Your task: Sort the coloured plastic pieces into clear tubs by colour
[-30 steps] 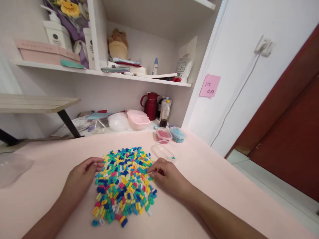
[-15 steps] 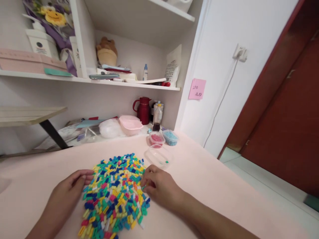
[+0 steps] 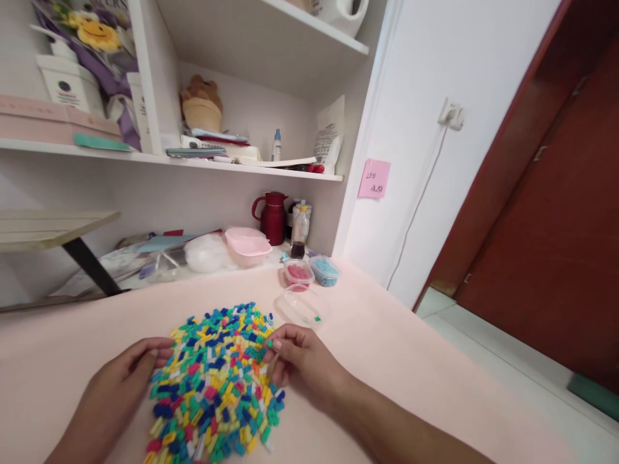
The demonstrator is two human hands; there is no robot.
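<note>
A wide heap of small plastic bricks [image 3: 217, 386] in green, blue, yellow, red and white spreads over the pink tabletop. At its right edge my right hand [image 3: 309, 367] pinches a small green brick [image 3: 269, 345] between thumb and index finger. My left hand [image 3: 123, 377] rests by the heap's left edge, fingers stretched out and touching the outer bricks, with nothing seen in it. Beyond my right hand lies a shallow clear plastic container [image 3: 289, 309] with a green brick [image 3: 317, 319] in it.
Behind the clear container stand a tub of red pieces [image 3: 298, 274] and a tub of light blue pieces [image 3: 325, 270]. Farther back are a pink bowl [image 3: 247, 246], a dark red jug [image 3: 273, 219] and a bottle [image 3: 300, 232], below a shelf [image 3: 251, 169].
My right hand has lifted slightly and turned, and a green brick now shows between its fingertips. The left hand stays by the heap. The whole view has shifted a little.
</note>
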